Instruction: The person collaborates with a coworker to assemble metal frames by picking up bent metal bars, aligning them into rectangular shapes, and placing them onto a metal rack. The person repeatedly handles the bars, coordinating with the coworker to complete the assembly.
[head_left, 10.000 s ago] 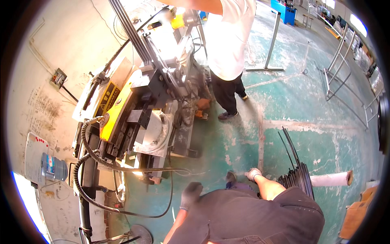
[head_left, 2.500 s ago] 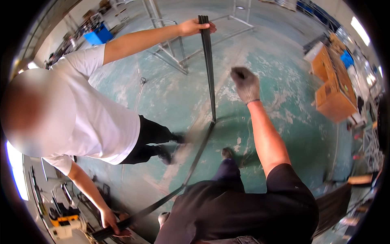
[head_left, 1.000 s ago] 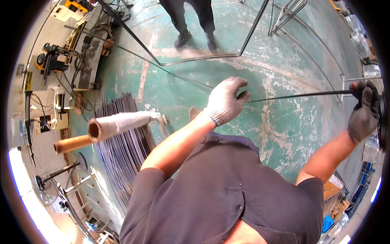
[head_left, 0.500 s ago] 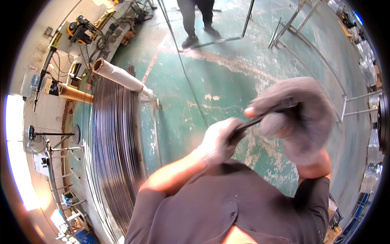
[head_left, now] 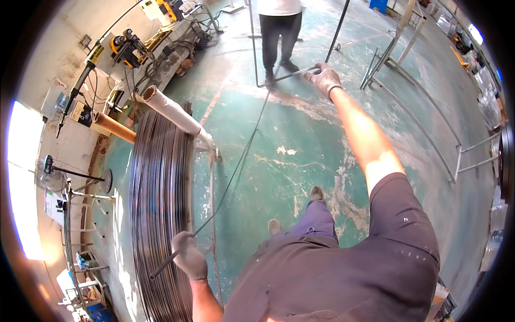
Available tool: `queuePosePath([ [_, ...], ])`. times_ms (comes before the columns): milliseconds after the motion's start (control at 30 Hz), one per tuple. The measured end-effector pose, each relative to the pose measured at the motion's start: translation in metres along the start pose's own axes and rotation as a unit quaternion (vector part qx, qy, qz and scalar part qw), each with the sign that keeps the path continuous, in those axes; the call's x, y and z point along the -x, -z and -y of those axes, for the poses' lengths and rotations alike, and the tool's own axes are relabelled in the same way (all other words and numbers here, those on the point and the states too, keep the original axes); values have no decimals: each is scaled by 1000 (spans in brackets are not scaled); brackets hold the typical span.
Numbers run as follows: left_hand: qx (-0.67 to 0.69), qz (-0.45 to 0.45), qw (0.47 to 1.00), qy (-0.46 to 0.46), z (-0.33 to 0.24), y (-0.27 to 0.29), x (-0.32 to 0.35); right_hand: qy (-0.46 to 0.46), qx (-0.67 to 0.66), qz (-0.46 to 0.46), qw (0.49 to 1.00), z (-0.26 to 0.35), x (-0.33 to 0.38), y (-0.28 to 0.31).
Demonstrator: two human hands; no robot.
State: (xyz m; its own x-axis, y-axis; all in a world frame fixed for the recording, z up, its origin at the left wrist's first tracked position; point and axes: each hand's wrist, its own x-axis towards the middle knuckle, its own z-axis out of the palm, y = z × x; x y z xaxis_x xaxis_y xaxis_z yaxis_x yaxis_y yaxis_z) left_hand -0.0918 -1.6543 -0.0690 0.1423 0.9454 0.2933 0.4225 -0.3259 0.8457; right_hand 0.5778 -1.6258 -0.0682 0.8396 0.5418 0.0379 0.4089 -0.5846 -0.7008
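Note:
My left hand [head_left: 189, 256], in a grey work glove, is closed around one end of a long thin dark rod [head_left: 236, 169], beside the rod bundle. The rod slants away across the floor towards the dark bent metal frame [head_left: 284, 78]; whether the two join there I cannot tell. With the arm stretched far forward, my gloved right hand [head_left: 325, 81] grips the frame at its lower right corner. The frame's two sides run upward out of view.
A thick bundle of dark metal rods [head_left: 161, 188] lies on my left beneath a white-wrapped roll [head_left: 174, 112]. Beyond the frame stands another person [head_left: 280, 32]. Metal racks [head_left: 416, 118] are on the right; a cluttered bench [head_left: 171, 59] lines the far left wall.
My hands were together before my chest on a dark rod-like piece. The left has moved down and left with the rod; the right has reached far forward onto the frame. The view has shifted.

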Motion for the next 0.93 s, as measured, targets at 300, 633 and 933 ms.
queuePosePath([
  [300, -45, -148, 981, 115, -9, -28, 13, 1, -212, 2, 977, -59, -195, -54],
  [633, -100, -251, 947, 171, -76, -82, 38, 195, -181, 123, 956, 30, -303, -98],
  [933, -134, -338, 907, 214, -55, -104, 20, 168, -55, 144, 974, 88, -357, -137],
])
